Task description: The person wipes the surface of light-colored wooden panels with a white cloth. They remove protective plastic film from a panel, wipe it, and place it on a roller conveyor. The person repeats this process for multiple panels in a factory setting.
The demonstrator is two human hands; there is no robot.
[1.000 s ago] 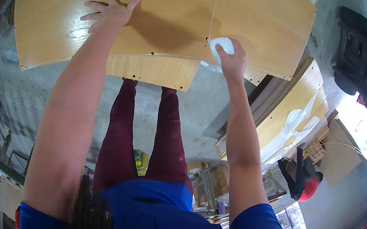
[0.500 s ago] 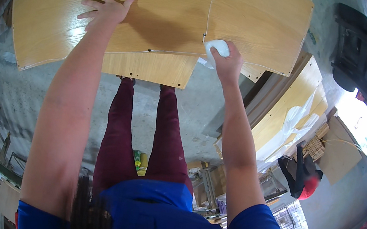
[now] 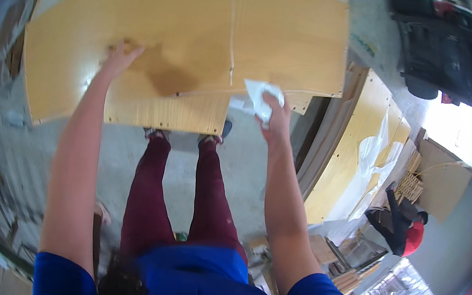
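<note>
A large light-brown wooden panel [image 3: 188,18] with a glossy face lies in front of me. My left hand [image 3: 121,60] rests on or just over its left part, fingers apart and a little blurred; whether it touches cannot be made out. Close to the panel's near edge, right of the middle, my right hand [image 3: 277,118] grips a crumpled white cloth [image 3: 260,96]. A corner of the cloth sticks up beyond my fingers. A thin white strip [image 3: 233,31] crosses the panel from far to near, left of that cloth.
Beneath the near edge juts another wooden panel [image 3: 174,111], above my feet. More panels with white wrapping [image 3: 373,150] stand to the right. Farther right are a dark vehicle-like machine [image 3: 451,51] and a person in red and black [image 3: 404,227]. Scrap wood lies at lower left.
The view has shifted, with the panel lower and further left. My left hand has drawn nearer to me, its fingers less spread. My right hand has pulled back with the cloth, showing a pointed corner.
</note>
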